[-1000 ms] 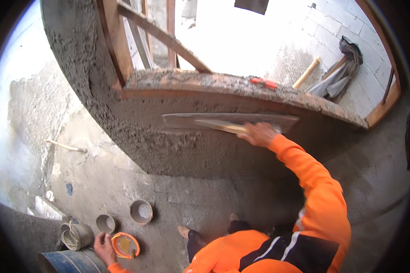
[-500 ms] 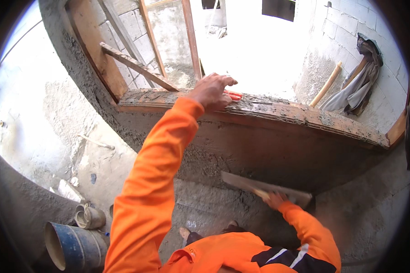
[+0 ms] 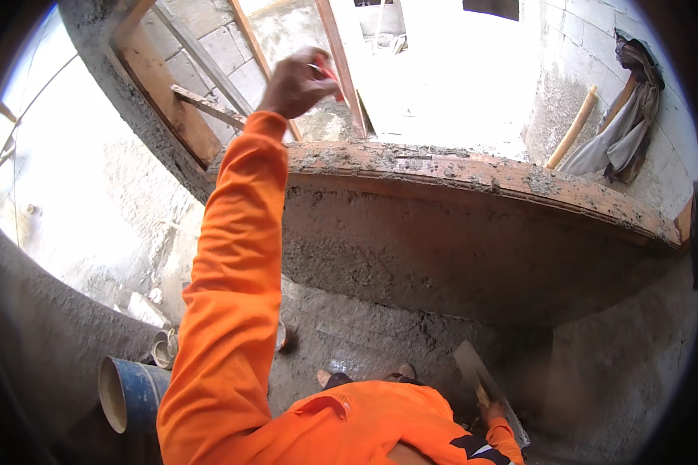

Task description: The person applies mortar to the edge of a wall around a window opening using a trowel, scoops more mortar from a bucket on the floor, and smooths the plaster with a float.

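Observation:
My left hand is raised above the left part of the wooden sill, its fingers closed round a small red object whose kind I cannot make out. Rough grey mortar clings to the sill's top. Low on the right, my right hand grips the wooden handle of a long plastering float, its flat blade tilted and apart from the wall. Below the sill stands the plastered wall, smoother at the upper right and rougher at the lower left.
A blue bucket lies tipped at the lower left beside a small pail. Wooden frame posts rise beyond the sill. A wooden pole and a hanging grey cloth are at the far right.
My left hand has lifted off the sill with the red object and moved up and left. My right hand has drawn the float down, away from the wall and nearer my body.

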Demonstrator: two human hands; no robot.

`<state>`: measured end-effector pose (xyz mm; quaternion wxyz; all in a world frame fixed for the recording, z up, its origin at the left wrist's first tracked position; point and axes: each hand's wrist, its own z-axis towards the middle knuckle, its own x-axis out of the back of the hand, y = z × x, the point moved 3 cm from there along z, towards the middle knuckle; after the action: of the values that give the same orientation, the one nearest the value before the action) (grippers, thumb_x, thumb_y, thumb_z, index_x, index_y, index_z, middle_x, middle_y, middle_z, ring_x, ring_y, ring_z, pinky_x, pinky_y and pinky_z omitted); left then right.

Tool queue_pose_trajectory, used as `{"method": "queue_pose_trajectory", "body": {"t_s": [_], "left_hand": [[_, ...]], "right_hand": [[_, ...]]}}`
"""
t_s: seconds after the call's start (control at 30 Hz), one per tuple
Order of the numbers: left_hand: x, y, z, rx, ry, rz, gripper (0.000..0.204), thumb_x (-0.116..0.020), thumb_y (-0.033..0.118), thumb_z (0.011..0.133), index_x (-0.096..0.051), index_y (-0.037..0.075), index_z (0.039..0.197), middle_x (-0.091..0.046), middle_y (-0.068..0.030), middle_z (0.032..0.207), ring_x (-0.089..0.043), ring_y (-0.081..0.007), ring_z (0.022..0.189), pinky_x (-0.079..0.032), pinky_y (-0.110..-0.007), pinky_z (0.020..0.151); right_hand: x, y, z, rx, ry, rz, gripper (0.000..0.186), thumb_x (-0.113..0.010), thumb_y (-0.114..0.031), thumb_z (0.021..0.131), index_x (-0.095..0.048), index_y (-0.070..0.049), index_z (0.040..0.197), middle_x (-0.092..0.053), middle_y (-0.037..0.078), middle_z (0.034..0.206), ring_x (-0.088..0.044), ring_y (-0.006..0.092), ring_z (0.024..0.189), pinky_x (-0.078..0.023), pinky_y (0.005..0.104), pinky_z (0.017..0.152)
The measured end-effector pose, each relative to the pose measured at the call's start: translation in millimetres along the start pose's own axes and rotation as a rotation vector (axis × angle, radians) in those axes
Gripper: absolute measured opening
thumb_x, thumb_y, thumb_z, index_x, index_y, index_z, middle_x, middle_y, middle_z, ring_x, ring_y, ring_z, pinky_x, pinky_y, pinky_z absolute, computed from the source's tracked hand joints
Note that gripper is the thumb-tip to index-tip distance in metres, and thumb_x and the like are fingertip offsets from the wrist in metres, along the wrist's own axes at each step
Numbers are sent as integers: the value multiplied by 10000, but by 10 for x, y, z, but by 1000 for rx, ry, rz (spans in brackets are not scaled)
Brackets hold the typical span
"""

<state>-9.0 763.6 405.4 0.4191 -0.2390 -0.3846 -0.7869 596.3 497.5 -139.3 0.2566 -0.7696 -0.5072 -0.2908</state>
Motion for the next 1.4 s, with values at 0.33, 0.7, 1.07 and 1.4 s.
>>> {"method": "queue_pose_trajectory", "body": {"t_s": [0.33,0.7,1.07,1.4], "left_hand": [[-296,-121,-1339,92,463,52,146,-722,129,719,-601,61,763,-564,-12,712,-506,-80,598,-452,-212,512],[-272,71,-1762,321,514,60,199,-737,189,781,-593,63,725,-607,-32,717,-516,-87,601,-431,-232,517],[25,56,-1763,391,636,224,305,-717,274,792,-564,10,773,-574,-129,711,-559,-198,600,-464,-341,572],[78,-74,-2391,707,838,-618,295,-650,309,856,-505,61,787,-583,-62,721,-612,-149,651,-550,-327,641]], "right_hand": [[146,-285,368,224,68,135,664,-532,-502,827,-544,90,1127,-560,333,1092,-538,443,1063,-410,471,909],[357,-425,741,273,-59,175,652,-541,-460,833,-493,101,1161,-623,258,903,-656,306,643,-506,409,581],[230,-602,502,392,-25,80,627,-563,-478,815,-569,103,1050,-573,329,1046,-557,451,1021,-438,457,870],[305,-633,408,390,-31,132,646,-587,-441,807,-514,125,1109,-625,236,835,-648,319,607,-510,397,536]]}}
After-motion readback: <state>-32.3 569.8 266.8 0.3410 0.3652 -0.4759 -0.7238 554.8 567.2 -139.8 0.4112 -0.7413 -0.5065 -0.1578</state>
